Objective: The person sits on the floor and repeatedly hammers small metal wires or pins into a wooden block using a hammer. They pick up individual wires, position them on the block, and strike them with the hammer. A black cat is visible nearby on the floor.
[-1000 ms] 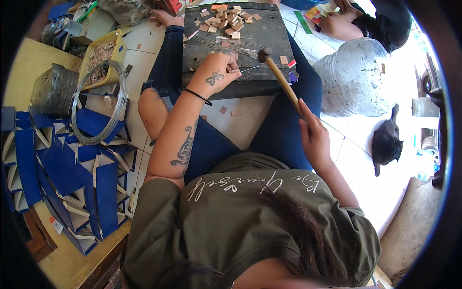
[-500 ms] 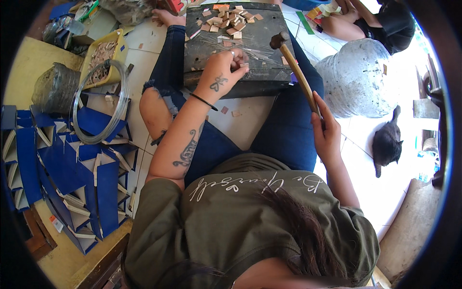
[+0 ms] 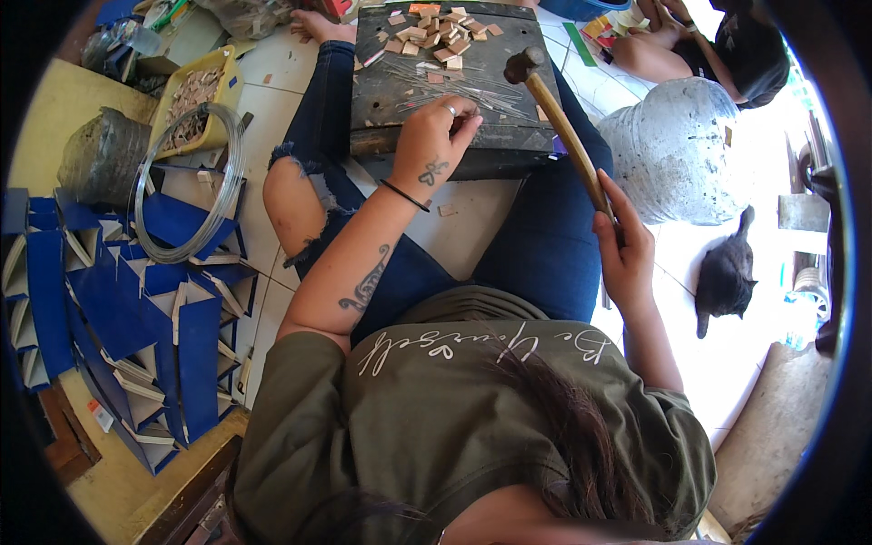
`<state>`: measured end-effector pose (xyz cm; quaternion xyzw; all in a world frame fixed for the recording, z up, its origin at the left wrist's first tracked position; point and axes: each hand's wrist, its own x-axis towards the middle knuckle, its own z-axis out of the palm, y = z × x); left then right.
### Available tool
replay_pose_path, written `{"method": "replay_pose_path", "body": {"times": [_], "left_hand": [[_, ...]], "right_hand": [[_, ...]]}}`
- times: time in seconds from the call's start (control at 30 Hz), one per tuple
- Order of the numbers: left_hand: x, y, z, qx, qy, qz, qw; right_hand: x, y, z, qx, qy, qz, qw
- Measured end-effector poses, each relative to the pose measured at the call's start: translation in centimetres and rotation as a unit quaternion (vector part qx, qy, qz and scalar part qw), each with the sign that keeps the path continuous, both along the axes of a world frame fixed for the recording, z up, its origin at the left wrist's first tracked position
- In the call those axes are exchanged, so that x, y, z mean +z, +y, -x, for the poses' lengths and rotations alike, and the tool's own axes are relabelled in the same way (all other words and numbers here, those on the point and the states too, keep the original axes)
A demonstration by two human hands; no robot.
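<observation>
My right hand [image 3: 625, 241] is wrapped round the lower end of a hammer's wooden handle. The hammer [image 3: 561, 118] is tilted, its dark metal head raised by the right side of a dark work block [image 3: 409, 141]. Over the near part of that block, my left hand [image 3: 436, 136] is closed in a pinch, fingertips together; whatever it grips is hidden or too small to name. Just beyond the left hand lie scattered thin wires [image 3: 454, 84]. Farther back on the block is a heap of small wooden pieces [image 3: 443, 36], with several flat ones around it.
On the left stand blue panels with pale wooden strips [image 3: 150, 345], a wire coil [image 3: 141, 204] and a yellow bin of wood bits [image 3: 234, 82]. To the right are a large whitish container [image 3: 677, 150], a dark cat [image 3: 724, 277] and another person [image 3: 745, 50] seated farther back.
My left hand has shifted slightly right and up; the small wooden piece seen at its fingertips before no longer shows. The hammer head has moved a little left and up.
</observation>
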<state>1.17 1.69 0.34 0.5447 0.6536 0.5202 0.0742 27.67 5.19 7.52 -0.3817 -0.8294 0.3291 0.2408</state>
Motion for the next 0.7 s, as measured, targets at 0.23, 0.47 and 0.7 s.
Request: {"method": "replay_pose_path", "body": {"times": [0.23,0.47,0.7], "left_hand": [[0.7,-0.1,0.3,0.009,0.059,0.058,0.997],[1.6,-0.3,0.7,-0.026,0.103,0.010,0.994],[1.2,0.0,1.0,-0.026,0.088,0.012,0.996]], "right_hand": [[0.3,0.1,0.1,0.012,0.001,-0.020,1.000],[0.6,0.2,0.1,0.013,-0.011,-0.020,1.000],[0.7,-0.1,0.3,0.022,-0.010,-0.014,1.000]]}}
